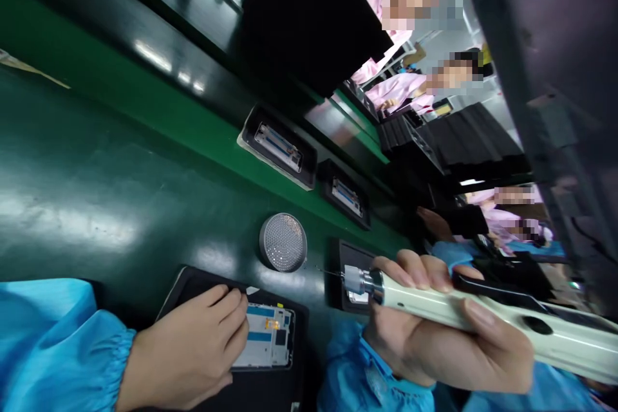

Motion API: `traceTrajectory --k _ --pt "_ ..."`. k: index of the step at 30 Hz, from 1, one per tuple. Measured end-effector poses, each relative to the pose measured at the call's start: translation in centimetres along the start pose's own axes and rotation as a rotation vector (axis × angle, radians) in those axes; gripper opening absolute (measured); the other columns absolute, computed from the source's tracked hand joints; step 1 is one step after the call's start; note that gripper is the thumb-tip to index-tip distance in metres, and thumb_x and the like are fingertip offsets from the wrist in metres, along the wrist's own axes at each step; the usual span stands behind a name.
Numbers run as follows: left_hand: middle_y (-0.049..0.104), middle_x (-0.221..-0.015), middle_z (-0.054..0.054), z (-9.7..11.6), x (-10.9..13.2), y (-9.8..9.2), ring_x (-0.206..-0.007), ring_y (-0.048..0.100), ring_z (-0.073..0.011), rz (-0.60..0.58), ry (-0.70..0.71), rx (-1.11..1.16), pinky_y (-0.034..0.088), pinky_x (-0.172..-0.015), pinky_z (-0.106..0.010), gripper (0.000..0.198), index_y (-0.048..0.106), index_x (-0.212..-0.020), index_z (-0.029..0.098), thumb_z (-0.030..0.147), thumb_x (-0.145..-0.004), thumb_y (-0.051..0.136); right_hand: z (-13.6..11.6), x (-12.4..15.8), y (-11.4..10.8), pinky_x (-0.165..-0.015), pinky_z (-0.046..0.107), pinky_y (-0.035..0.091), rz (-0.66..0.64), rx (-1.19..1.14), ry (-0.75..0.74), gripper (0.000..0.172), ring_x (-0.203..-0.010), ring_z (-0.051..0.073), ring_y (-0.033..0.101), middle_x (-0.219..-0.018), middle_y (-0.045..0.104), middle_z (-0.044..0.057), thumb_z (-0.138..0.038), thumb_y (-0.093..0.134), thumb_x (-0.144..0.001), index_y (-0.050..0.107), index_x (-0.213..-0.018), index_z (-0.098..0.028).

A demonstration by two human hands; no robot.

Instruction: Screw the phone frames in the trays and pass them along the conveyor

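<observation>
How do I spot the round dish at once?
Over the green bench, find the pale screwdriver in the right hand. Just left of its tip in the picture sits the grey dish. Unlike the rectangular black trays around it, it is circular, its top covered in dots.

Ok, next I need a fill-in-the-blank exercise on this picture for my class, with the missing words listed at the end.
1. The right hand grips a pale, tube-shaped electric screwdriver with a lever coloured ____.
2. The left hand lies over a silvery, rectangular phone frame that has strips coloured ____.
3. The round, grey, dimpled dish stands on a work surface coloured ____.

Missing words: black; blue; green.
</observation>
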State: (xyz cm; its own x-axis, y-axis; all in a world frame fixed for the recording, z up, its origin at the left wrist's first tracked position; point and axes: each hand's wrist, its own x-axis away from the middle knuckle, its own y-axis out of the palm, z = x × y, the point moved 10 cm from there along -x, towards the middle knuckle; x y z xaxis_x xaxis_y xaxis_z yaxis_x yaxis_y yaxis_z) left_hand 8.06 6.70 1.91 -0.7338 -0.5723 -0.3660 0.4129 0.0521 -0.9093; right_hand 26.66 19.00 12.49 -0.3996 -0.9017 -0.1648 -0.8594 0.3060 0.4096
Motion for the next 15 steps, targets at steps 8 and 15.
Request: traceTrajectory --k 8,15 --pt "0.068 -0.114 -0.019 0.1 -0.1 0.1 -0.107 0.06 -0.0324 -0.019 0.048 0.004 0.043 -0.093 -0.044 0.051 0.068 -0.11 0.008 0.053 -0.087 0.059 1.7 3.9 1.4 -0.05 0.025 0.04 -0.213 0.142 0.023 0.021 -0.056 0.01 0.044 -0.062 0.045 -0.002 -0.019 0.059 -0.061 0.069 -0.08 -0.017" --pt "0.069 -0.112 -0.02 0.6 -0.2 0.0 -0.108 0.059 -0.0349 -0.044 0.095 0.01 0.044 -0.09 -0.045 0.046 0.068 -0.11 0.006 0.046 -0.09 0.057 5.2 8.9 2.9 -0.058 0.032 0.044 -0.422 0.256 0.053 0.026 -0.07 0.016 0.053 -0.074 0.052 0.001 -0.016 0.059 -0.076 0.067 -0.1 -0.019"
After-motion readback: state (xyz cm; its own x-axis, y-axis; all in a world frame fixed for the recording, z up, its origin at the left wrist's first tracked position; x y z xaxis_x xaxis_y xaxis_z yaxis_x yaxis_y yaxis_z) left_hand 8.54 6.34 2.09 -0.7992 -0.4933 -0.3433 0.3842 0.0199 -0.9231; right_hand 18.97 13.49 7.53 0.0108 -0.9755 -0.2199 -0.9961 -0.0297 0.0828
